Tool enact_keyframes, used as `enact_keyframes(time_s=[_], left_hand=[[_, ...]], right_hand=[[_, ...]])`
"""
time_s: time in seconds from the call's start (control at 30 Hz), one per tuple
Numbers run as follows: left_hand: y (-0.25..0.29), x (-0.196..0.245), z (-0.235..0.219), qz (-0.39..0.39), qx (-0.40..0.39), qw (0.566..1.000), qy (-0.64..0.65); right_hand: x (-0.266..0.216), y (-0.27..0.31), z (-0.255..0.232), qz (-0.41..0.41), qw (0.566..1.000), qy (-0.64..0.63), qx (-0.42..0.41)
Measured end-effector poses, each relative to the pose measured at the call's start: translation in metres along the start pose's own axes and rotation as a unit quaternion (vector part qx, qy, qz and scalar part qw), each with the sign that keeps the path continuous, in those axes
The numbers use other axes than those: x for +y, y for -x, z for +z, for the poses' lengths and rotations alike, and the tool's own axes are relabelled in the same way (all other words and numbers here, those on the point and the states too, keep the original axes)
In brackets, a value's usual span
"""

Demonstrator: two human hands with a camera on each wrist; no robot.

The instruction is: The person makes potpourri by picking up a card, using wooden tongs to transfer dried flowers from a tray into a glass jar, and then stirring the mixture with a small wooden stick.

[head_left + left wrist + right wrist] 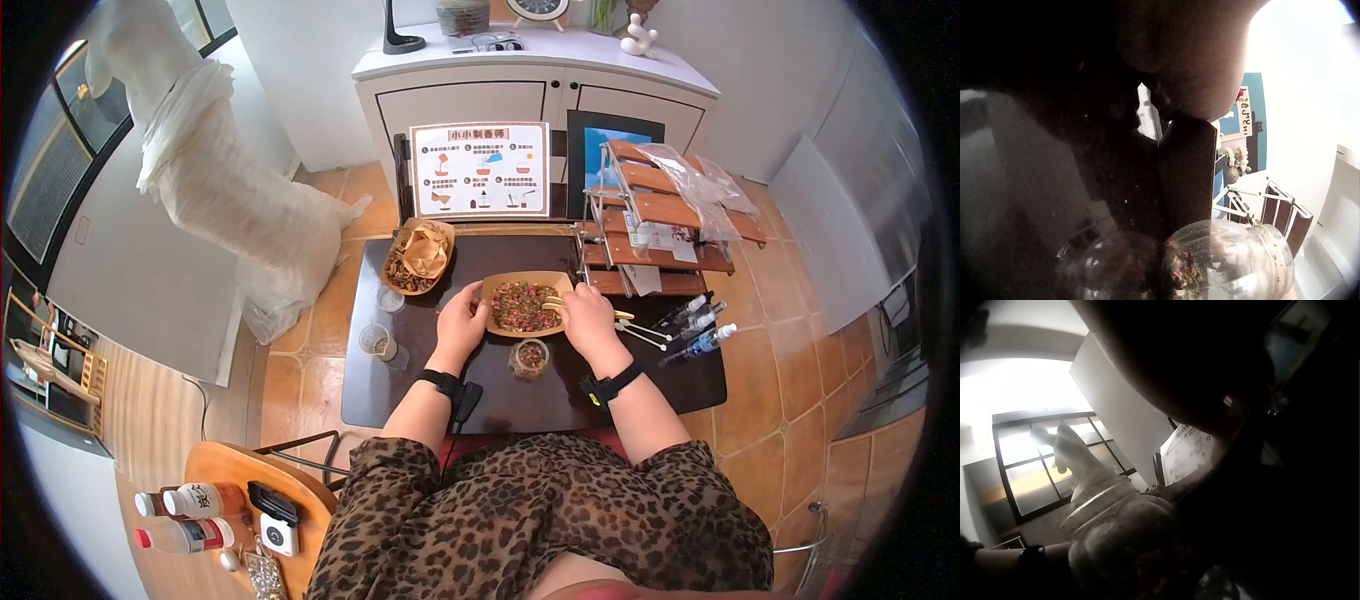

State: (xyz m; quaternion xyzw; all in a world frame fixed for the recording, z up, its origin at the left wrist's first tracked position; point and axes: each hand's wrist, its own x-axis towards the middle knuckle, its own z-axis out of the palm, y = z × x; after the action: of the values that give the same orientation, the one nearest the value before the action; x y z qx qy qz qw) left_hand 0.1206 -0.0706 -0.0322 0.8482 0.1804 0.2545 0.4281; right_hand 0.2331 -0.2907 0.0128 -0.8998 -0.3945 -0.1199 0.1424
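Observation:
A brown paper tray [488, 318] filled with dried red and green petals and buds sits on the dark table. My left hand [461, 320] holds the tray's left side, thumb near the rim. At the right end, my right hand [590, 318] grips gold-coloured tongs [552, 303], whose tips reach over the petals. Just in front of the tray stands a small clear jar [528, 360] partly filled with the same dried mix. Both wrist views are dark; the jar [1229, 259] lies close in the left one, and the jar [1125, 531] also shows in the right one.
A second paper tray [440, 236] with brown dried pieces and crumpled paper sits back left. Clear cups [378, 342] stand at the left. Pens or small bottles [705, 342] and pale sticks [645, 332] lie right. Behind are an instruction sign [480, 170] and folding wooden slats [665, 208].

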Motion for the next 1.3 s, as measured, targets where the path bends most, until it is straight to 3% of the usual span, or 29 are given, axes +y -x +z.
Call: enact_keyframes(time_s=[0.53, 0.9, 1.3], left_hand=[[0.001, -0.001, 0.000, -0.013, -0.002, 1.000, 0.022], [0.000, 0.000, -0.001, -0.011, -0.003, 1.000, 0.013], [0.001, 0.003, 0.000, -0.019, 0.001, 1.000, 0.011]], right_hand=[[0.000, -0.004, 0.007, -0.001, 1.000, -0.016, 0.025], [-0.013, 0.008, -0.036, 0.000, 0.988, -0.121, 0.091], [-0.039, 0.049, -0.060, -0.098, 0.983, -0.146, 0.058]])
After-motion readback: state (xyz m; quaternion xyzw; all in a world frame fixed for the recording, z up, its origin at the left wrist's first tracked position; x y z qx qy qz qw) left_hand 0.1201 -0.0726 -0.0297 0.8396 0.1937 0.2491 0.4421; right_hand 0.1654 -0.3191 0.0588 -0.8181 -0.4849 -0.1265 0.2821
